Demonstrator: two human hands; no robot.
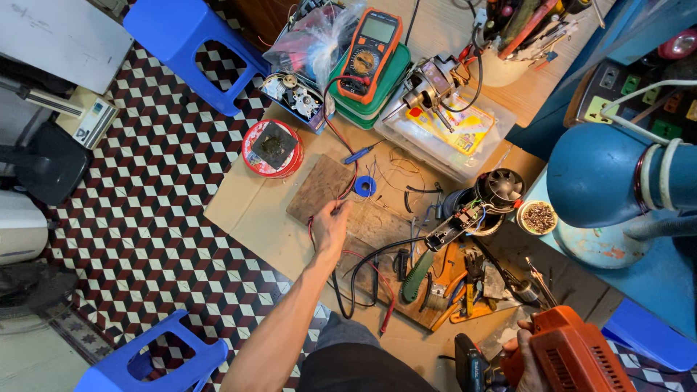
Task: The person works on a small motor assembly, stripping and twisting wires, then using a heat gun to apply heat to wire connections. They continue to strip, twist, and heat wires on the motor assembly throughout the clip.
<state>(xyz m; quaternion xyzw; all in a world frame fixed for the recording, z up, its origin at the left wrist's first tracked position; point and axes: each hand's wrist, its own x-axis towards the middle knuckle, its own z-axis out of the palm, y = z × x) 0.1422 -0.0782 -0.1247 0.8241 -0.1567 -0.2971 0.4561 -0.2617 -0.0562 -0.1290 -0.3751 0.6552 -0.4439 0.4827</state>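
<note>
My left hand (330,229) reaches forward over a worn wooden board (319,187) on a sheet of cardboard (250,210). Its fingers close on the red and black test leads (347,156) that run up to an orange multimeter (372,51). My right hand (524,356), at the bottom right edge, grips an orange power tool (573,356) with a black front. A small blue reel (364,186) lies just beyond my left hand. An opened hair dryer (483,205) with exposed wiring lies to the right of it.
Pliers and screwdrivers (450,279) lie scattered near my knee. A clear plastic box (443,127) with a small motor, a red round tin (273,147), a blue desk lamp (617,178), a cup of small parts (539,217) and two blue stools (192,43) stand around on the patterned tiles.
</note>
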